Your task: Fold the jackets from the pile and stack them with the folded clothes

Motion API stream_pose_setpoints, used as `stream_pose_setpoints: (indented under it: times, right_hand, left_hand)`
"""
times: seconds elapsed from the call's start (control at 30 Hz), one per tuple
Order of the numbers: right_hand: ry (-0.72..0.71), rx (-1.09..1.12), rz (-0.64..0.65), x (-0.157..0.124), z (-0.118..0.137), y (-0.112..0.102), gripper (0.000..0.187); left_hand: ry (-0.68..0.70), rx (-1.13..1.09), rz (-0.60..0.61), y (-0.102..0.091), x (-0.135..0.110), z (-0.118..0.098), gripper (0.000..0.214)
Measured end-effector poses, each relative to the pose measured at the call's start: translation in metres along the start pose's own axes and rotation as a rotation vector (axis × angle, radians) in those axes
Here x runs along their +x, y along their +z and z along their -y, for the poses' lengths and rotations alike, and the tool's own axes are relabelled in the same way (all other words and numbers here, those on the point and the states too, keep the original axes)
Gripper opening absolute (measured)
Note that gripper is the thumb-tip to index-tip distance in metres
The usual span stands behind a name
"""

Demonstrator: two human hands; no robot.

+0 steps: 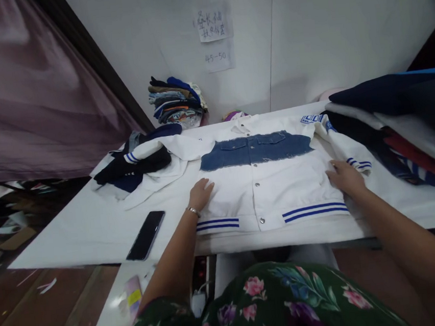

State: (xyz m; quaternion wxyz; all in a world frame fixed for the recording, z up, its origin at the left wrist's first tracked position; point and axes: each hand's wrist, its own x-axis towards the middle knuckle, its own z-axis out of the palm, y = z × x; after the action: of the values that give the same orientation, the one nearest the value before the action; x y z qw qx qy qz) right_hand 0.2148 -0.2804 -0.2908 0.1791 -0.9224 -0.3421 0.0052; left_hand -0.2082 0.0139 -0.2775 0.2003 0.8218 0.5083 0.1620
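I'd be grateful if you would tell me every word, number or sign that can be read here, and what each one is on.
Lower paper sheet on the wall: "45-50", handwritten.
Upper paper note: two handwritten lines of Chinese characters, too blurred to quote.
White jacket: blue lettering near the collar, too blurred to read.

My work surface is a long table covered in smooth white cloth (pixel 67 244), and a white snap-front jacket with a frayed blue denim yoke and blue-striped ribbing (pixel 266 194) lies front-up at its middle, collar toward twelve o'clock. Taking the jacket as the clock's centre, a black smartphone (pixel 146 235) sits face-up at about eight o'clock, near the table's front edge. At ten o'clock, a crumpled black-and-navy garment (pixel 131 168) lies under the jacket's outstretched white sleeve. At three o'clock, a thick stack of folded dark, white and red clothes (pixel 395 135) sits just beside the jacket's other sleeve.
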Motion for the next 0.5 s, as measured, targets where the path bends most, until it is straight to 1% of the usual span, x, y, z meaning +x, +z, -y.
stream_pose_setpoints:
  times: [0.1, 0.17, 0.23, 0.3, 0.37, 0.43, 0.5]
  right_hand:
    - [0.095, 0.16, 0.031, -0.032, -0.009, -0.006, 0.06]
    - [0.108, 0.2, 0.043, -0.055, -0.009, -0.009, 0.067]
    - [0.09, 0.178, 0.059, -0.075, -0.004, -0.012, 0.072]
    - [0.081, 0.158, 0.079, -0.088, 0.002, -0.013, 0.075]
    - [0.096, 0.194, 0.088, -0.094, 0.007, -0.013, 0.077]
    - [0.127, 0.328, 0.079, -0.097, 0.009, -0.014, 0.077]
    - [0.17, 0.543, 0.102, -0.099, 0.008, -0.015, 0.076]
  left_hand:
    - [-0.119, -0.033, -0.09, -0.012, -0.045, 0.016, 0.046]
    - [-0.227, -0.1, -0.156, -0.017, -0.072, 0.02, 0.049]
    - [-0.311, -0.208, -0.194, -0.019, -0.091, 0.017, 0.052]
    - [-0.359, -0.342, -0.198, -0.02, -0.101, 0.01, 0.056]
    - [-0.383, -0.541, -0.143, -0.022, -0.104, 0.002, 0.056]
    - [-0.404, -0.814, 0.017, -0.025, -0.104, -0.005, 0.051]
    - [-0.387, -1.064, 0.191, -0.03, -0.103, -0.01, 0.05]
